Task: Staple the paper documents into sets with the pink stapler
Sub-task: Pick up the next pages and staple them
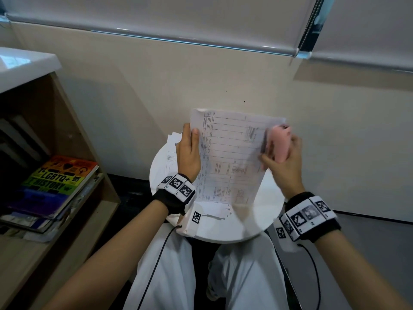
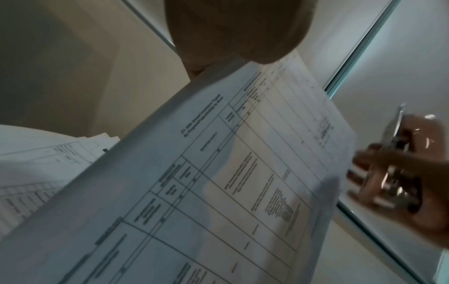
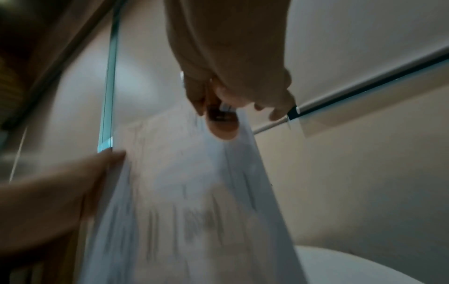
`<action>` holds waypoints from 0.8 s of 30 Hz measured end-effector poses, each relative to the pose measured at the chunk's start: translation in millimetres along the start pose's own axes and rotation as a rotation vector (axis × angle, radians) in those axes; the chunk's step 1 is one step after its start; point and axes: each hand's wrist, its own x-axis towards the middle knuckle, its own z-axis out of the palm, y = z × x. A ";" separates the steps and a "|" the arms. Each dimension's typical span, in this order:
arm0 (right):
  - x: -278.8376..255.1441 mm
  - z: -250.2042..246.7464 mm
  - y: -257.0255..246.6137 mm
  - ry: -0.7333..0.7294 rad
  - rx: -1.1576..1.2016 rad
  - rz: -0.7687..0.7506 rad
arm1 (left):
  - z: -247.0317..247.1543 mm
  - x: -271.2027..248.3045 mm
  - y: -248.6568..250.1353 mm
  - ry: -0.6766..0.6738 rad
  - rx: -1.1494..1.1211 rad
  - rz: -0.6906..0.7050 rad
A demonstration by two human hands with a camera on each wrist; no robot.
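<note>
A set of printed table sheets [image 1: 232, 153] is held up above the round white table [image 1: 257, 222]. My left hand [image 1: 188, 151] grips the set's left edge, thumb on the front. My right hand [image 1: 282, 157] holds the pink stapler [image 1: 280, 143] at the set's upper right edge. In the left wrist view the sheets [image 2: 218, 173] fill the middle and the stapler [image 2: 403, 153] shows its metal underside at the right. The right wrist view is blurred: the stapler [image 3: 222, 123] sits at the paper's [image 3: 184, 192] top edge. Whether the stapler's mouth is over the paper I cannot tell.
More printed sheets [image 1: 173, 144] lie on the table behind my left hand, and another sheet [image 1: 218, 210] lies under the held set. A wooden shelf [image 1: 67, 135] with a stack of books [image 1: 55, 186] stands at the left. A wall and roller blind are ahead.
</note>
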 end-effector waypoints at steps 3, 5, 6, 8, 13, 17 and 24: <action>11.3 4.8 -44.1 0.268 0.228 -0.075 | -3.4 -0.2 -2.1 0.019 0.024 -0.020; 15.2 19.5 -83.3 0.301 0.376 -0.123 | -3.7 -1.9 0.0 0.034 0.035 -0.026; 17.3 30.5 -100.2 0.278 0.458 -0.139 | -3.4 -3.0 2.0 0.034 0.039 -0.022; 20.4 57.6 -128.0 0.234 0.636 -0.121 | -3.2 -5.5 5.1 0.036 0.057 -0.003; 25.5 123.0 -145.0 0.200 0.675 -0.050 | -6.5 -12.9 14.5 0.024 0.076 0.027; 23.0 142.9 -130.7 0.179 0.523 -0.135 | -11.3 -15.2 24.2 0.011 0.059 0.071; 27.0 145.9 -120.2 0.156 0.354 -0.207 | -14.6 -9.5 22.8 -0.010 0.048 0.087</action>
